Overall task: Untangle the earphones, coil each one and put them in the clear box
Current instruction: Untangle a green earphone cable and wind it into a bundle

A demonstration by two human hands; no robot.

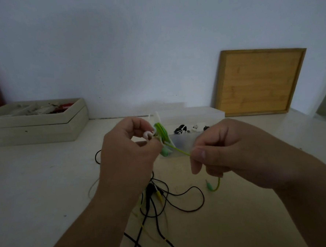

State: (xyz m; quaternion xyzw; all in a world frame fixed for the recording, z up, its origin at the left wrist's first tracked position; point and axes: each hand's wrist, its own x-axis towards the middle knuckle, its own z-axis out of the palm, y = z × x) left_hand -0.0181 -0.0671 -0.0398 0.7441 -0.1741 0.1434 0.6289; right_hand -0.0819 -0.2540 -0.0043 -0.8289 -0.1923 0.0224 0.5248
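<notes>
The left hand (126,154) pinches the green earphone coil (160,132); the right hand (223,150), at 3 o'clock of it, pinches its loose cord. The clear box (186,141) lies just behind at 12 o'clock, the black tangle (163,199) at 6 o'clock on the worktop (47,178)

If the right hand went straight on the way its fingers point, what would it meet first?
Most likely the green coil held by the left hand; the right hand pinches the cord leading to it. The clear box looks farther back, but depth is unclear.
</notes>
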